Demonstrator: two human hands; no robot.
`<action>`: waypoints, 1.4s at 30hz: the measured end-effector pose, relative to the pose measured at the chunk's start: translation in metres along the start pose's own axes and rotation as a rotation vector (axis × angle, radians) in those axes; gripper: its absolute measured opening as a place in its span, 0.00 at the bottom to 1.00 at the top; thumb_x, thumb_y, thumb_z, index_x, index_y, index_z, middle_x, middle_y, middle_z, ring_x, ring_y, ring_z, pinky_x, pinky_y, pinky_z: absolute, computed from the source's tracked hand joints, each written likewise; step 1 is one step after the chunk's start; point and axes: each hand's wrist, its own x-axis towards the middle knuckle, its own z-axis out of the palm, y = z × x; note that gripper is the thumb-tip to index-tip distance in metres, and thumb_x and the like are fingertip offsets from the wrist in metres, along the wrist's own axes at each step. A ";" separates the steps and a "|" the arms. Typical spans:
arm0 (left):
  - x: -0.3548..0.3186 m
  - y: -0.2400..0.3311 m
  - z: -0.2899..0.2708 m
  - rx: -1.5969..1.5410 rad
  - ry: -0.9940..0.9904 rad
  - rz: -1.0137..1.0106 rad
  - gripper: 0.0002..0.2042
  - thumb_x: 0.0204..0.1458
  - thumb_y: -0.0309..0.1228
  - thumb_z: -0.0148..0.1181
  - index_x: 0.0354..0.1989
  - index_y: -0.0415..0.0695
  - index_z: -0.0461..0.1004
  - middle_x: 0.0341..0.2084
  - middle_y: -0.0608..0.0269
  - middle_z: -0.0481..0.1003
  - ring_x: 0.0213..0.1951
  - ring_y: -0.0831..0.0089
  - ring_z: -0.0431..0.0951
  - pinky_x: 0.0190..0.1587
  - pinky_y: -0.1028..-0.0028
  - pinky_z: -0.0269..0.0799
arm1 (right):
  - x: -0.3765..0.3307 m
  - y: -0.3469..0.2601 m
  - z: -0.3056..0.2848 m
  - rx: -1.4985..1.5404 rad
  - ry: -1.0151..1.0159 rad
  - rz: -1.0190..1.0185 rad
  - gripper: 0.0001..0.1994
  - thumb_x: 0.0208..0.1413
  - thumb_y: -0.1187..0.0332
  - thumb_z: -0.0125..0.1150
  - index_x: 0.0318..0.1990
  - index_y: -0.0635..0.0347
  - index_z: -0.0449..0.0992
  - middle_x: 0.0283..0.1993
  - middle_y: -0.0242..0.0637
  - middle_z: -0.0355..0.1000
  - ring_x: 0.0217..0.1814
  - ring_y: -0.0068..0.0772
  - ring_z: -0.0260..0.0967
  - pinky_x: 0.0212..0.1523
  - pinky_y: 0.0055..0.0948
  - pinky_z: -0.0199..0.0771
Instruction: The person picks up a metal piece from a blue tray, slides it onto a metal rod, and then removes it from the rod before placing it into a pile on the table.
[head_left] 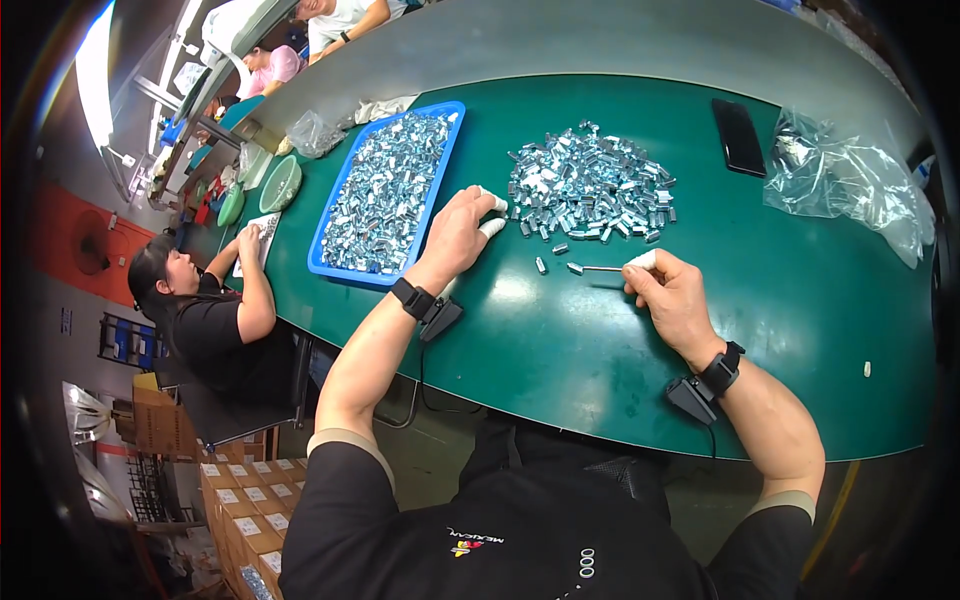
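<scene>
The right hand [675, 300] is curled closed around a thin metal rod [600, 268], pinched near the white-taped fingertip, and the rod points left across the green table [560, 350]. A small metal clip sits on the rod's far tip, and two more loose clips [541, 264] lie on the table just beyond it. The left hand [458, 232] rests palm down with its fingers loosely bent, the white-taped fingertips [492, 226] touching the near left edge of a big pile of shiny metal clips [592, 185]; whether it has hold of a clip cannot be told. Both wrists carry a black band with a small black box hanging from it. Just left of that hand lies a blue tray [330, 268] filled with the same clips. Beyond the pile lies a black phone [739, 137], and to its right a crumpled clear plastic bag [850, 185]. At the left end of the table another person in black [210, 320] sits working, near green bowls [279, 183]
</scene>
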 end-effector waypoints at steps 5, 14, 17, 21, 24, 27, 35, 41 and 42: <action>-0.012 0.020 0.000 -0.219 -0.048 -0.192 0.09 0.52 0.26 0.69 0.40 0.41 0.77 0.34 0.59 0.77 0.36 0.64 0.79 0.42 0.69 0.75 | 0.000 -0.001 0.001 0.021 -0.025 0.004 0.08 0.65 0.66 0.64 0.38 0.63 0.79 0.30 0.28 0.75 0.28 0.14 0.67 0.29 0.18 0.67; -0.036 0.100 0.011 -0.916 -0.134 -0.384 0.08 0.55 0.24 0.67 0.39 0.39 0.75 0.31 0.66 0.78 0.33 0.79 0.78 0.37 0.75 0.74 | 0.000 -0.001 0.001 0.081 -0.054 -0.012 0.08 0.65 0.66 0.63 0.38 0.63 0.79 0.30 0.28 0.75 0.28 0.15 0.67 0.28 0.18 0.67; -0.040 0.105 0.004 -0.513 -0.206 -0.256 0.08 0.53 0.23 0.67 0.39 0.40 0.75 0.30 0.64 0.78 0.32 0.75 0.79 0.37 0.73 0.74 | 0.002 0.003 0.000 0.062 -0.054 -0.032 0.08 0.65 0.66 0.63 0.38 0.63 0.79 0.30 0.28 0.75 0.28 0.15 0.67 0.28 0.18 0.66; -0.044 0.108 0.004 -0.147 -0.194 0.024 0.08 0.51 0.22 0.67 0.38 0.41 0.74 0.30 0.59 0.77 0.31 0.65 0.79 0.36 0.68 0.74 | 0.000 0.000 -0.001 0.053 -0.053 -0.030 0.09 0.65 0.66 0.63 0.38 0.63 0.80 0.30 0.28 0.75 0.27 0.14 0.66 0.28 0.18 0.66; -0.042 0.112 0.005 -0.120 -0.149 0.114 0.09 0.49 0.21 0.67 0.37 0.41 0.74 0.30 0.55 0.76 0.32 0.57 0.78 0.35 0.63 0.74 | 0.002 0.001 -0.001 0.058 -0.054 -0.031 0.09 0.65 0.66 0.63 0.38 0.63 0.80 0.30 0.28 0.75 0.27 0.14 0.66 0.28 0.18 0.66; -0.042 0.117 0.009 -0.142 -0.149 0.136 0.09 0.50 0.21 0.67 0.38 0.41 0.74 0.31 0.57 0.76 0.32 0.60 0.78 0.34 0.65 0.74 | 0.001 0.001 -0.002 0.056 -0.058 -0.039 0.09 0.65 0.66 0.64 0.38 0.63 0.79 0.30 0.28 0.75 0.28 0.14 0.67 0.28 0.18 0.67; -0.044 0.119 0.013 -0.464 -0.224 -0.152 0.10 0.52 0.21 0.68 0.40 0.40 0.75 0.31 0.63 0.75 0.31 0.74 0.76 0.33 0.73 0.72 | -0.003 -0.001 0.000 0.033 -0.148 -0.025 0.09 0.65 0.65 0.64 0.36 0.63 0.79 0.30 0.27 0.76 0.29 0.13 0.68 0.29 0.17 0.67; -0.040 0.117 0.014 -0.527 -0.202 -0.160 0.11 0.50 0.21 0.70 0.41 0.39 0.77 0.31 0.65 0.74 0.30 0.78 0.74 0.33 0.75 0.71 | -0.002 0.000 0.000 -0.094 -0.173 -0.015 0.10 0.64 0.65 0.65 0.34 0.62 0.79 0.28 0.26 0.76 0.28 0.12 0.68 0.28 0.17 0.66; -0.040 0.115 0.014 -0.533 -0.194 -0.149 0.11 0.50 0.21 0.70 0.42 0.40 0.77 0.31 0.65 0.74 0.30 0.78 0.74 0.33 0.75 0.71 | -0.002 0.000 0.000 -0.094 -0.174 -0.011 0.10 0.64 0.65 0.65 0.34 0.62 0.79 0.28 0.26 0.76 0.28 0.12 0.68 0.28 0.17 0.66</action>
